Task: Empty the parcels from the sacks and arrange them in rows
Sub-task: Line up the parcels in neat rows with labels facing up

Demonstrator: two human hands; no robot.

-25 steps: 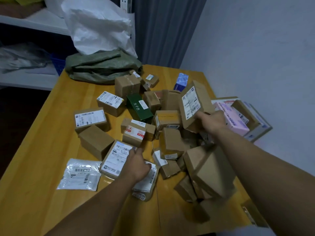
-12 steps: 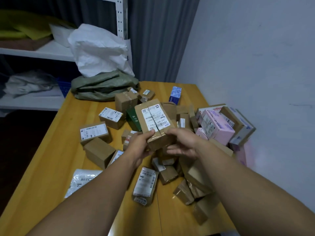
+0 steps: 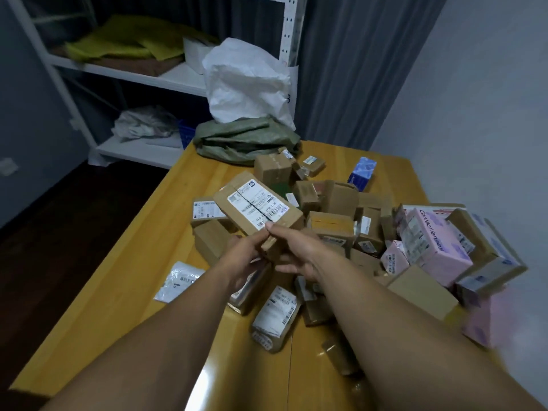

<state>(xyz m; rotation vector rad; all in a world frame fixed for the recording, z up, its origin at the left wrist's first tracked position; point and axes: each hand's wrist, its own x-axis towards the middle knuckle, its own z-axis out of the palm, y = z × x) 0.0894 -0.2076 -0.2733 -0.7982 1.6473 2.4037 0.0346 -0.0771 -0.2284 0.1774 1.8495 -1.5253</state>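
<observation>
Head view, near to far. Two bare forearms are extended over a yellow wooden table (image 3: 133,307). Close to the near edge, a taped parcel with a white barcode label (image 3: 277,318) is laid flat. A clear plastic mailer (image 3: 178,281) is laid toward the left edge, apart from the heap.

Above the middle of the table a long cardboard box (image 3: 258,209) is held clear of the surface, tilted, with its split shipping label turned upward. Its near end is gripped by the left hand (image 3: 243,259), fingers curled round it. The same end is pinched by the right hand (image 3: 299,256), thumb on top and the remaining fingers spread loosely beneath.

Behind and to the right, an unsorted heap of brown parcels (image 3: 335,221) is spread across the table. A pink carton printed "Contact lenses" (image 3: 436,247) is seen at the right edge, and a small blue box (image 3: 363,173) stands beyond the heap. At the far edge a crumpled green sack (image 3: 243,140) is laid, with a white sack (image 3: 246,87) upright behind it. White shelving (image 3: 130,74) is visible past the far left corner.
</observation>
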